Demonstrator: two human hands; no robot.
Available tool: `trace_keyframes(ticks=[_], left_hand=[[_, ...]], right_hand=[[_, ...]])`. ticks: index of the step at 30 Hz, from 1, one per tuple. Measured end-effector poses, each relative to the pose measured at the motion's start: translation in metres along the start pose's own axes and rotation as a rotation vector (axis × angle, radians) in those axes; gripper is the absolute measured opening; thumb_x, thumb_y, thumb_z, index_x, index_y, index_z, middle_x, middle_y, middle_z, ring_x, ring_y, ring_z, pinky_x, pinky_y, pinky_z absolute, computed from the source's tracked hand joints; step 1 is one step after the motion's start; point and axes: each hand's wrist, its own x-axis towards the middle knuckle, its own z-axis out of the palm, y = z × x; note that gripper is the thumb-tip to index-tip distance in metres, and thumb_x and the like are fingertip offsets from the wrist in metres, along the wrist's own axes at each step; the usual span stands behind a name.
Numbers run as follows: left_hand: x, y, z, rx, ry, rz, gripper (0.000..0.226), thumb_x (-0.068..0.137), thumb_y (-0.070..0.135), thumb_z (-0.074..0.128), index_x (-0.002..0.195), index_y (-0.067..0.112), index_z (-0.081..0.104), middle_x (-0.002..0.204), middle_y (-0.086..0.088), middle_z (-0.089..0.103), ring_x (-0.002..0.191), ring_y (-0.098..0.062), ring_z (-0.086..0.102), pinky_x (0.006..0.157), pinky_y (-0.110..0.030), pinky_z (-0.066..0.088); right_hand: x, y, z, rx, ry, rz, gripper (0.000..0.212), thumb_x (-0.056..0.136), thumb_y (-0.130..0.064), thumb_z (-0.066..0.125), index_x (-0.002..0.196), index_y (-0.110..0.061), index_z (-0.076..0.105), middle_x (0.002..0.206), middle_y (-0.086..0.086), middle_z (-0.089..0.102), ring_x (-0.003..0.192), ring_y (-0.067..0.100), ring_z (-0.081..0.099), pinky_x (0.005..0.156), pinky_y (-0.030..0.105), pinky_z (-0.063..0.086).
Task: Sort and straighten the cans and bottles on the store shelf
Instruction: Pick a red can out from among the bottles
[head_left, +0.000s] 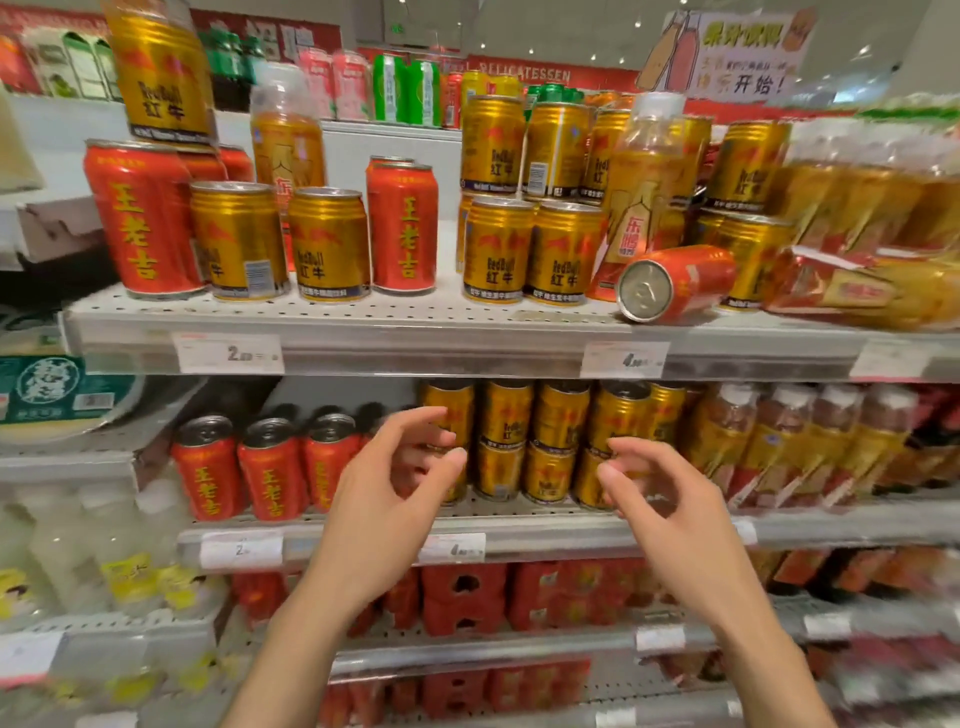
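Both hands (left (395, 493), right (670, 499)) loosely curled, empty; red can (675, 283) toppled on perforated shelf (332, 317).

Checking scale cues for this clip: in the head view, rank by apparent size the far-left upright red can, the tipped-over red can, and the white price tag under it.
1. Far-left upright red can
2. Tipped-over red can, foreshortened, so unsure
3. White price tag

On the upper shelf (332, 318) we see open room between the upright red can (402, 228) and the stacked gold cans (498, 249) to its right. Further right, a toppled red can (675, 283) blocks the near edge, with a leaning bottle (641, 176) just behind; bagged bottles (872, 228) crowd the far right
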Motion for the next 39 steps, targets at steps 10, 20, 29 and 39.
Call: trace_keyframes(ticks=[10,20,29,39], left_hand=[[0.000,0.032,0.081,0.100,0.038,0.036,0.031,0.091,0.029,0.069,0.120,0.038,0.061,0.103,0.019,0.069,0.094,-0.006,0.066,0.079,-0.025,0.056],[0.041,0.060,0.075,0.260,0.019,0.233,0.034,0.091,0.032,0.069,0.123,0.039,0.060,0.105,0.023,0.068,0.096,-0.001,0.065,0.078,-0.009,0.049],[0.131,0.108,0.061,0.687,0.073,0.685,0.037,0.090,0.027,0.070,0.124,0.016,0.063,0.121,-0.001,0.058,0.115,-0.017,0.054,0.094,-0.033,0.050],[0.178,0.119,0.062,0.923,0.007,0.660,0.047,0.089,0.034,0.069,0.133,0.025,0.058,0.126,0.006,0.060,0.119,-0.016,0.049,0.089,-0.038,0.054]], right_hand=[[0.022,0.038,-0.080,-0.014,-0.024,-0.012,0.024,0.095,-0.033,0.066,0.118,-0.035,0.065,0.098,-0.021,0.071,0.090,0.004,0.068,0.078,0.013,0.052],[0.047,0.003,-0.105,-0.287,0.096,-0.201,0.026,0.094,-0.033,0.067,0.120,-0.035,0.063,0.105,-0.026,0.065,0.097,-0.017,0.058,0.078,0.000,0.043],[0.122,-0.063,-0.108,-0.676,0.037,-0.626,0.058,0.088,-0.029,0.073,0.141,-0.019,0.051,0.137,-0.001,0.053,0.127,0.015,0.048,0.111,0.034,0.043],[0.165,-0.079,-0.110,-1.013,-0.213,-0.708,0.081,0.089,-0.040,0.068,0.157,-0.036,0.024,0.155,-0.011,0.037,0.140,0.013,0.033,0.119,0.033,0.027]])
